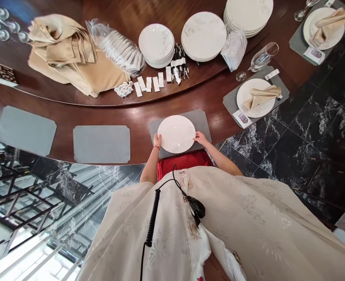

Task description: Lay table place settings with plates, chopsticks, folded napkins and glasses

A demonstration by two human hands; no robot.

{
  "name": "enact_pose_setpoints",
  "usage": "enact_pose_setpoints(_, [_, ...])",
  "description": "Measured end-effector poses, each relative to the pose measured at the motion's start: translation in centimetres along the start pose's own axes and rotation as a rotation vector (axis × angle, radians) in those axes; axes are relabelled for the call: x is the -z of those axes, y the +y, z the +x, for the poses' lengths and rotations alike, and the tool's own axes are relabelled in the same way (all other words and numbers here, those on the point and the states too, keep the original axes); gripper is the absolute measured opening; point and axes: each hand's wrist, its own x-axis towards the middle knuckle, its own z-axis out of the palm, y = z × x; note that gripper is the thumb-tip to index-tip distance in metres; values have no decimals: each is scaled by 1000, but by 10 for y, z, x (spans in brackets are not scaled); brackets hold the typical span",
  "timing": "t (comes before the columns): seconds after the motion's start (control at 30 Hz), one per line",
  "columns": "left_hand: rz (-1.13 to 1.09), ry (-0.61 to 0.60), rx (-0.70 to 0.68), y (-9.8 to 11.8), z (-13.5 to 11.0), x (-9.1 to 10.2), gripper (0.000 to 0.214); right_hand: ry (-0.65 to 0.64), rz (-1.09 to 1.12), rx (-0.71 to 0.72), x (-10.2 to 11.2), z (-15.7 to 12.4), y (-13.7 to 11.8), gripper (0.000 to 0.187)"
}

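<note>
A white round plate [176,134] is over the grey placemat [203,121] in front of me; whether it rests on the mat I cannot tell. My left hand [157,141] grips its left rim, a thin red band at the wrist. On the opposite rim, my right hand [200,138] pinches the edge with thumb and fingers. Most of the mat is covered by the plate.
Bare grey placemats [101,144] lie to the left. To the right is a set place with a plate [245,95], folded napkin [261,97] and wine glass [261,58]. Behind stand plate stacks [204,36], chopsticks [179,64], beige cloths [73,58] and wrapped packets [121,48].
</note>
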Motion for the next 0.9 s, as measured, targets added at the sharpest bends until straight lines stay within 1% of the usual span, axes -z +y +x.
enact_pose_setpoints(0.07, [31,-1,-17,-2,2,0,19,69,-171,19,2,2,1,25])
enact_pose_setpoints(0.13, [7,3,-67,-2,1,-1,25,95,-285,28,5,3,0,18])
enact_pose_setpoints(0.23, [-58,-19,-131,2,-1,-2,38,81,-350,30,9,3,-3,11])
enact_pose_setpoints(0.3, [-74,-29,-107,5,0,-3,44,90,-367,15,11,3,-6,7])
enact_pose_setpoints(0.43, [-93,-9,10,7,1,-3,59,101,-397,-5,15,2,-9,12])
enact_pose_setpoints(0.53, [-90,-19,50,6,-4,-4,64,73,-476,6,21,1,-10,14])
enact_pose_setpoints(0.6, [-91,-28,56,4,-10,-6,65,26,-574,42,26,0,-11,12])
enact_pose_setpoints(0.7, [-157,-55,22,2,-17,-9,61,-33,-686,111,33,-3,-11,13])
enact_pose_setpoints(0.8, [-187,-81,-2,0,-20,-9,58,-31,-695,130,37,-5,-10,16])
enact_pose_setpoints(0.9, [-183,-88,16,-2,-18,-7,61,-7,-674,112,36,-6,-10,20])
